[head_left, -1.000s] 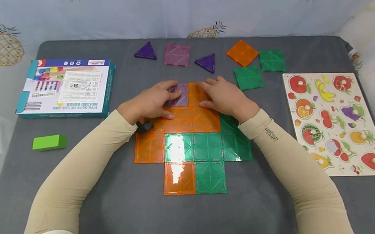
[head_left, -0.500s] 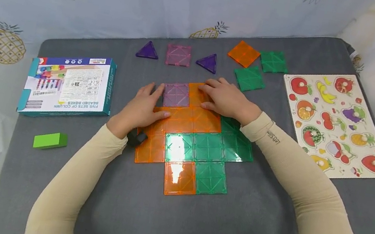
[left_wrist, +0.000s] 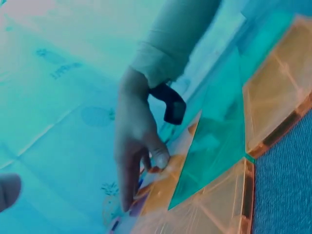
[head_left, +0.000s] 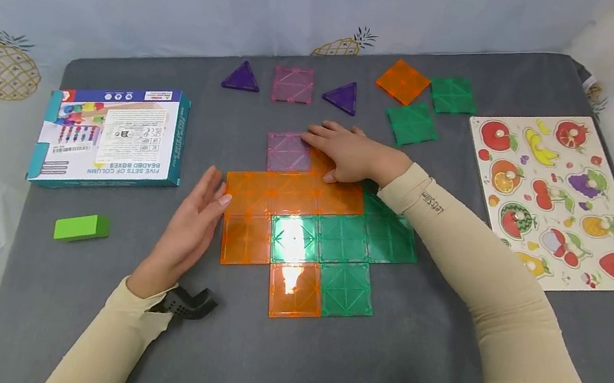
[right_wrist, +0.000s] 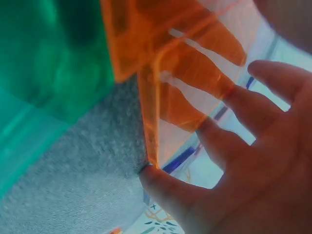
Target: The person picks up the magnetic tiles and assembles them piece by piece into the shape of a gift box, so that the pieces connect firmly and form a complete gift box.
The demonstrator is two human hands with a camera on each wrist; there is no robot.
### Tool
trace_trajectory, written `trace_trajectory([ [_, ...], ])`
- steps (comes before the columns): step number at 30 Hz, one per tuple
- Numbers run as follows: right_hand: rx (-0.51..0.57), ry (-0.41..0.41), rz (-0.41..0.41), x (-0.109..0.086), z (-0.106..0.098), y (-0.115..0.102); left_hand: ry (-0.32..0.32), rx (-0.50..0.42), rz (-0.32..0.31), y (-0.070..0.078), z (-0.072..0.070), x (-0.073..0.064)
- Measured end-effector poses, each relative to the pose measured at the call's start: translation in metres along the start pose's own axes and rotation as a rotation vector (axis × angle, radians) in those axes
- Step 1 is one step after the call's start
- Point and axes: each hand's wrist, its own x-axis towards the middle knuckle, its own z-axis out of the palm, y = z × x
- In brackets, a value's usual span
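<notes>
Translucent square magnetic tiles lie joined flat: orange tiles (head_left: 246, 229), green tiles (head_left: 343, 237) and a purple tile (head_left: 287, 151) at the upper left. My right hand (head_left: 357, 154) rests over the topmost orange tile, partly hiding it, with its fingers spread and fingertips touching it; the right wrist view shows the fingers (right_wrist: 253, 117) on the glossy orange surface (right_wrist: 180, 73). My left hand (head_left: 187, 229) is beside the left edge of the orange tiles, fingers extended and holding nothing. The left wrist view catches just a fingertip of it (left_wrist: 9, 191).
Along the back lie two dark purple triangles (head_left: 242, 77), a pink square (head_left: 293, 85), a loose orange square (head_left: 403, 82) and two green squares (head_left: 412, 124). A boxed set (head_left: 108, 138) and a green block (head_left: 81, 228) are left; a fruit puzzle board (head_left: 561, 200) is right.
My left hand has let go of the purple tile and drawn back down and to the left. My right hand has shifted slightly left over the orange tile.
</notes>
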Motion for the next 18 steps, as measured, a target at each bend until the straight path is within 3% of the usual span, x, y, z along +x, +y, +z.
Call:
trace_trajectory([
  [2,-0.007,0.003,0.014,-0.0007,0.0025,-0.0016,-0.008,-0.131,0.006,0.0020,0.0025,0.0003],
  [5,-0.006,0.021,0.017,0.0000,0.0038,-0.0028,-0.017,-0.233,0.021,0.0029,0.0022,-0.0003],
  [12,0.025,0.054,0.022,-0.0007,0.0056,-0.0035,-0.009,-0.351,0.042,0.0035,-0.0007,-0.0002],
  [18,0.039,0.058,0.030,-0.0017,0.0084,-0.0017,-0.049,-0.443,0.124,0.0080,0.0009,-0.0060],
])
